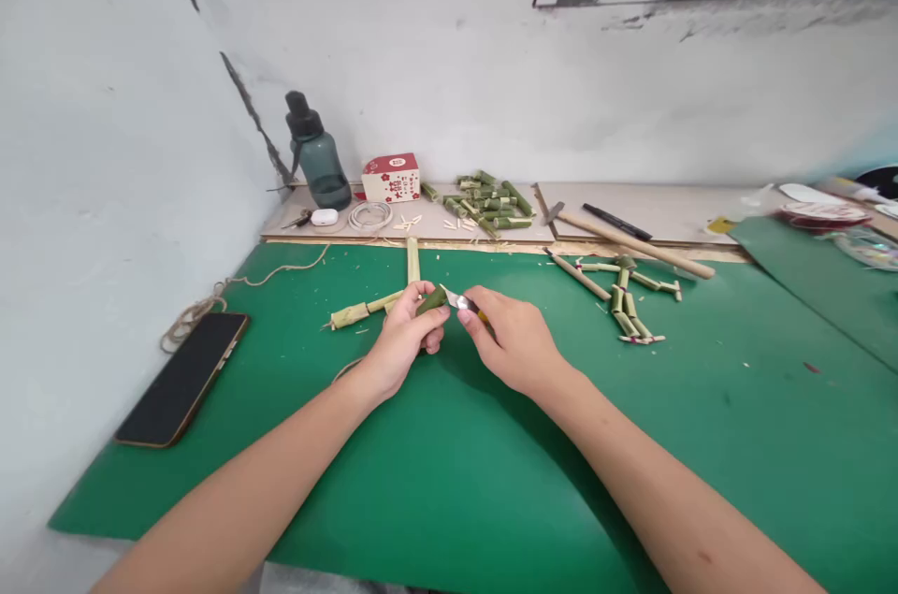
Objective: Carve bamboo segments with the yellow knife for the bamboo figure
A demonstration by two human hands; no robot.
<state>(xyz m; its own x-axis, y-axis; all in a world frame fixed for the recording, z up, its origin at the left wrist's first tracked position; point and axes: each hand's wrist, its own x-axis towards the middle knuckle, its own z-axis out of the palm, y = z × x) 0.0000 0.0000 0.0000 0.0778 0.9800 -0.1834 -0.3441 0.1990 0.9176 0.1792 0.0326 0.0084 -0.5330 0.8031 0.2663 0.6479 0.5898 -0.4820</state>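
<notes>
My left hand (411, 329) is closed around a short green bamboo piece (430, 301) above the middle of the green table. In my right hand (511, 332) is a utility knife (463, 302), its blade at the near end of that piece. Part of the knife's handle is hidden by my fingers. Just behind and left of my left hand lie jointed pale bamboo pieces (349, 316) and an upright-looking pale stick (412, 259). To the right lies a small bamboo figure (627, 297) made of several tied segments.
Several cut bamboo pieces (498, 199) lie on the board at the back, with a bottle (319, 164), a red-white box (391, 178), a coiled cable (370, 216) and an earphone case (324, 217). A hammer (631, 239) and black pen (617, 222) lie right; a phone (183, 379) and twine (193, 318) left.
</notes>
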